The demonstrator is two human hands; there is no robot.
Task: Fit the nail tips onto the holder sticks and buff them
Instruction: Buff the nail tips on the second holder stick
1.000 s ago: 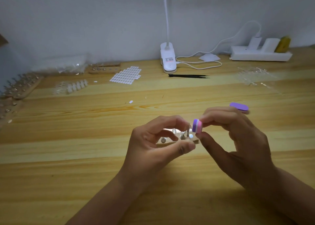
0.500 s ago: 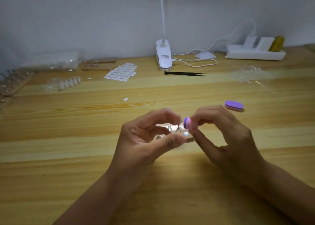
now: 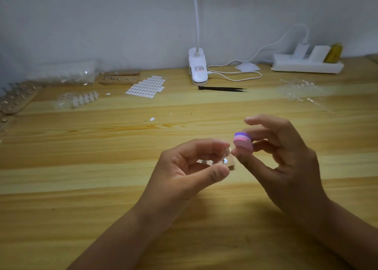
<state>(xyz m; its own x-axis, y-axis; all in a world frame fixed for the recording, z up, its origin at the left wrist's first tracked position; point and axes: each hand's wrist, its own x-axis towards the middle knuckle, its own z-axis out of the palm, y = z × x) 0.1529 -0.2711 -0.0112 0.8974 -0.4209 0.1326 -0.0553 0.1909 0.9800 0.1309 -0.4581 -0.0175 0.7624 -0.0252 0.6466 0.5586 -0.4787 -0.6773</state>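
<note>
Buffer block (image 3: 242,142) is hovering, pinched in my right hand (image 3: 286,163), just up-right of the holder stick (image 3: 227,151) my left hand (image 3: 184,167) is pinching.

You have one view, worn on your head, facing forward and down over the table (image 3: 81,188). It sits close above the grip, your right hand (image 3: 286,167) pinching the buffer block (image 3: 242,142) mid-frame, your left hand (image 3: 184,175) just left of it; the wall (image 3: 102,24) lies far beyond.
</note>
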